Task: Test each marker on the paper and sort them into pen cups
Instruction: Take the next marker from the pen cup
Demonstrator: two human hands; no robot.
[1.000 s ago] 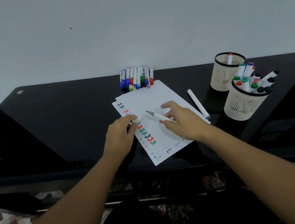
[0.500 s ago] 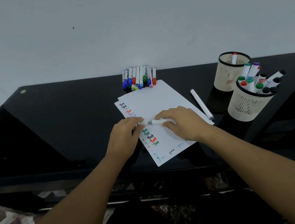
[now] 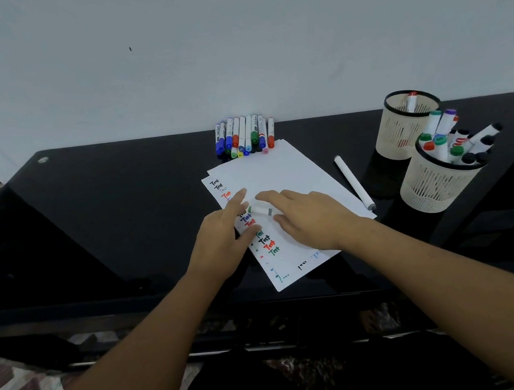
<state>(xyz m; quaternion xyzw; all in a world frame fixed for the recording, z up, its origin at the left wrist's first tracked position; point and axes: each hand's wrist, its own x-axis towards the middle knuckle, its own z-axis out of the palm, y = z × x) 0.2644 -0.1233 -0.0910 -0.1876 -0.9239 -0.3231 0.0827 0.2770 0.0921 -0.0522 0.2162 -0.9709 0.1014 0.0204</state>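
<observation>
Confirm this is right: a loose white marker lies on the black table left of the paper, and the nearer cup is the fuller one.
One detail is wrong. The head view shows the loose white marker lying right of the paper, between it and the cups. The nearer cup is indeed the fuller one.

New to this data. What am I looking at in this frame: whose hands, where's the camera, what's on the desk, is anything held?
There is no robot here. A person wears a wide-angle camera on the head, looking down at their own two bare arms.

On the black desk lies white paper with "Test" written in several colours. A capped green marker lies on the paper between the left hand and the right hand. Both hands have straight, spread fingers; neither grips it.

Behind the paper is a row of markers. To the right lies a white marker, then two mesh pen cups: the near cup holds many markers, the far cup shows just one.
</observation>
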